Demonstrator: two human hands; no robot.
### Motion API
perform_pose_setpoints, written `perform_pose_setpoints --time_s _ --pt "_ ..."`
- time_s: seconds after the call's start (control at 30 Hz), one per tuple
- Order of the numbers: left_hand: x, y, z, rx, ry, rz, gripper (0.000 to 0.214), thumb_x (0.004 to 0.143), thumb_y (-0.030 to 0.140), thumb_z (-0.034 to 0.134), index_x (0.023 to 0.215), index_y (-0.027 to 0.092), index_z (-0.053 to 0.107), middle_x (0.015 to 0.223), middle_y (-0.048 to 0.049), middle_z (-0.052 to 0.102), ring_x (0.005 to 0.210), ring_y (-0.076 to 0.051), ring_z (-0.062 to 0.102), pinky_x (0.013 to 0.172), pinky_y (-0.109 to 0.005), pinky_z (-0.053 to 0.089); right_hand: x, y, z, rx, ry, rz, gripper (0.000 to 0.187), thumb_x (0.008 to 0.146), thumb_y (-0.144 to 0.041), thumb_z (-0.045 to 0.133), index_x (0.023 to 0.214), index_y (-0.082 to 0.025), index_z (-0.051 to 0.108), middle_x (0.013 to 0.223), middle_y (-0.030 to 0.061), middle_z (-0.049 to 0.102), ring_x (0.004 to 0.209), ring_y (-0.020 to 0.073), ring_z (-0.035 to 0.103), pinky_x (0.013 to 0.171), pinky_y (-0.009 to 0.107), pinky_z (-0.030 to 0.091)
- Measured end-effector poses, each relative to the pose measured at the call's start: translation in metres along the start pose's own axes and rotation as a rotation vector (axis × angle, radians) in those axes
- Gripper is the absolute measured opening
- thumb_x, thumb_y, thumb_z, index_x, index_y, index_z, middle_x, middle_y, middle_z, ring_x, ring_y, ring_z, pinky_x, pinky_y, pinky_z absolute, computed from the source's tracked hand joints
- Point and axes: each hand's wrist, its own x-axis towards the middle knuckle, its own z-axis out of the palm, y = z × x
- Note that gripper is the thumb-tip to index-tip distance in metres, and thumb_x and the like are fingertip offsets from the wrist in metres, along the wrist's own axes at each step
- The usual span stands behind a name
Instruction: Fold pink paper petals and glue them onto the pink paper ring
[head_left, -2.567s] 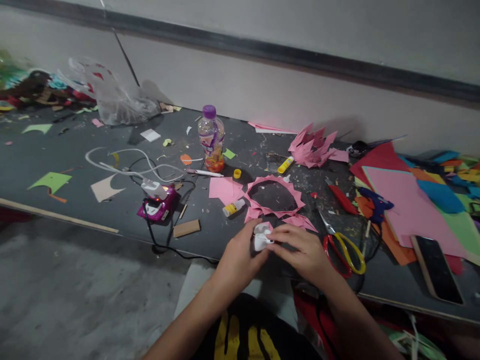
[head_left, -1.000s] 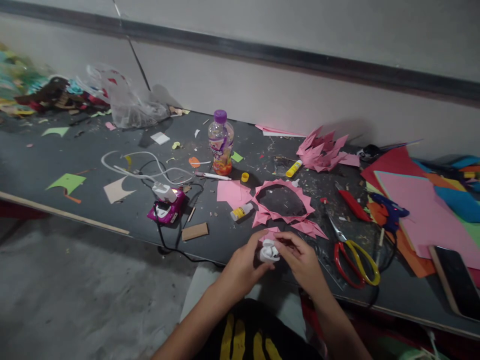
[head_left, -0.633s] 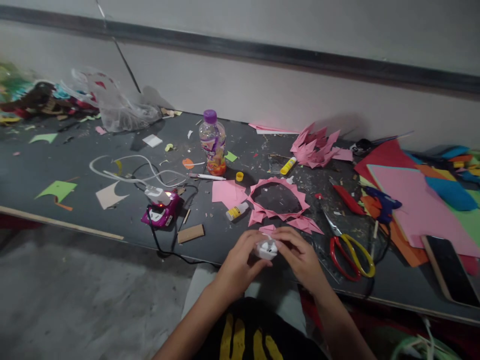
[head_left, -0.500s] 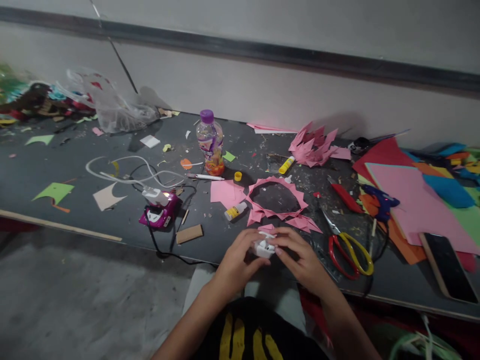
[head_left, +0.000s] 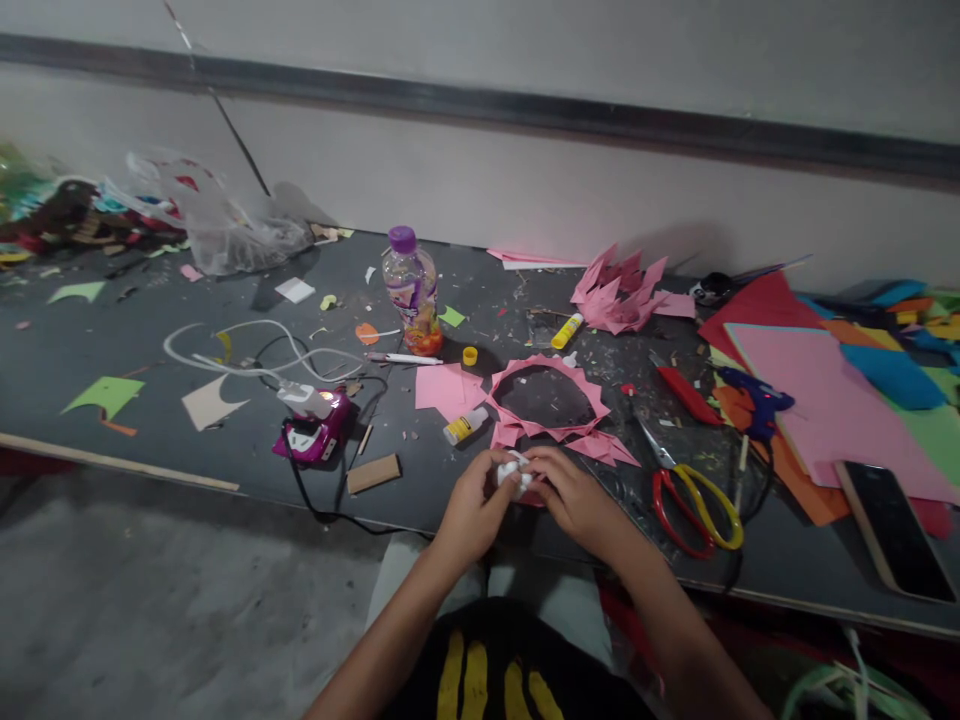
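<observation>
A small white earbud case (head_left: 512,472) with its lid up is held over the table's front edge, in front of me. My left hand (head_left: 474,505) is closed around its left side, thumb across the front. From the right, the bent fingers of my right hand (head_left: 576,498) grip the case too; whether they pinch an earbud inside I cannot make out. Just beyond my hands lies a ring of folded pink paper (head_left: 551,430) with pointed edges. A small yellow-labelled glue bottle (head_left: 465,427) rests to the left of that ring.
Scissors (head_left: 694,505), a blue glue gun (head_left: 761,405), a phone (head_left: 896,530) and coloured paper (head_left: 817,390) lie right. Left are a purple power strip (head_left: 319,435) with cables and a cardboard piece (head_left: 373,473). A purple-capped bottle (head_left: 414,300) and a spiky pink paper piece (head_left: 619,290) stand farther back.
Both hands have shifted slightly left with the earbud case, and the fingers have closed in more tightly around it. The view has tilted a little; the table things lie as before.
</observation>
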Motion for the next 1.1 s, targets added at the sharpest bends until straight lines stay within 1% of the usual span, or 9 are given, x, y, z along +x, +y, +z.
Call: perform_pose_setpoints --time_s 0.2,0.37,0.43,0.5,0.6,0.67,0.77,0.9,1.1 --pt "0.005 -0.002 0.012 0.1 0.134 -0.03 0.016 0.087 0.03 0.042 0.095 0.019 0.051 0.088 -0.0034 0.063 0.077 -0.017 0.058 0.072 -0.029 0.044 0.003 0.006 0.012 -0.187 0.054 0.046 0.024 0.094 -0.028 0.035 0.104 -0.019 0.055 0.109 0.0115 0.064 0.095 0.0219 0.065 0.077 0.035 0.054" --pt "0.01 0.001 0.013 0.092 0.149 -0.045 0.017 0.088 0.032 0.043 0.094 0.018 0.051 0.085 -0.0042 0.063 0.075 -0.018 0.058 0.07 -0.029 0.044 0.002 0.006 0.013 -0.194 0.137 0.065 0.026 0.095 -0.032 0.034 0.103 -0.019 0.055 0.105 0.0107 0.067 0.091 0.0216 0.066 0.075 0.034 0.053" --pt "0.013 0.001 0.012 0.089 0.149 -0.036 0.017 0.089 0.031 0.042 0.095 0.018 0.051 0.086 -0.0044 0.062 0.076 -0.017 0.058 0.071 -0.028 0.044 0.001 0.006 0.013 -0.153 0.221 0.09 0.024 0.094 -0.033 0.035 0.101 -0.019 0.054 0.105 0.0113 0.067 0.093 0.0218 0.066 0.075 0.034 0.053" --pt "0.014 0.001 0.013 0.095 0.151 -0.032 0.017 0.09 0.03 0.04 0.096 0.017 0.05 0.085 -0.0043 0.061 0.075 -0.017 0.058 0.07 -0.029 0.044 0.002 0.004 0.015 -0.073 0.343 0.149 0.023 0.093 -0.033 0.037 0.101 -0.019 0.053 0.104 0.0118 0.067 0.093 0.0216 0.065 0.075 0.034 0.052" --pt "0.016 0.001 0.017 0.081 0.124 -0.015 0.017 0.09 0.029 0.038 0.096 0.017 0.049 0.086 -0.0046 0.061 0.075 -0.017 0.057 0.071 -0.03 0.045 0.01 -0.003 0.024 0.115 0.512 0.285 0.021 0.093 -0.032 0.037 0.103 -0.019 0.05 0.099 0.0106 0.067 0.086 0.0189 0.066 0.071 0.03 0.053" --pt "0.015 0.001 0.022 0.035 0.093 0.013 0.018 0.091 0.029 0.037 0.096 0.017 0.049 0.089 -0.0056 0.061 0.079 -0.018 0.057 0.075 -0.031 0.045 0.018 -0.009 0.033 0.21 0.58 0.338 0.02 0.093 -0.031 0.035 0.103 -0.02 0.049 0.095 0.0091 0.068 0.082 0.0174 0.066 0.068 0.029 0.052" --pt "0.014 0.003 0.029 -0.046 0.099 0.046 0.021 0.093 0.032 0.035 0.096 0.017 0.049 0.093 -0.0066 0.06 0.087 -0.018 0.056 0.08 -0.032 0.044 0.032 -0.016 0.043 0.208 0.638 0.325 0.018 0.092 -0.031 0.037 0.099 -0.02 0.048 0.086 0.0078 0.068 0.076 0.0176 0.066 0.064 0.028 0.051" --pt "0.013 0.003 0.034 -0.129 0.215 0.031 0.026 0.092 0.042 0.036 0.094 0.019 0.047 0.093 -0.0052 0.06 0.087 -0.017 0.057 0.082 -0.031 0.044 0.041 -0.018 0.048 0.132 0.716 0.321 0.019 0.091 -0.033 0.037 0.098 -0.019 0.048 0.08 0.0081 0.068 0.069 0.019 0.066 0.057 0.028 0.05" --pt "0.012 0.001 0.041 -0.178 0.317 -0.016 0.028 0.091 0.047 0.037 0.095 0.02 0.044 0.095 -0.0046 0.06 0.089 -0.017 0.058 0.083 -0.03 0.044 0.041 -0.015 0.048 0.068 0.717 0.331 0.022 0.091 -0.035 0.037 0.098 -0.017 0.047 0.078 0.0105 0.068 0.066 0.0208 0.066 0.053 0.029 0.049"
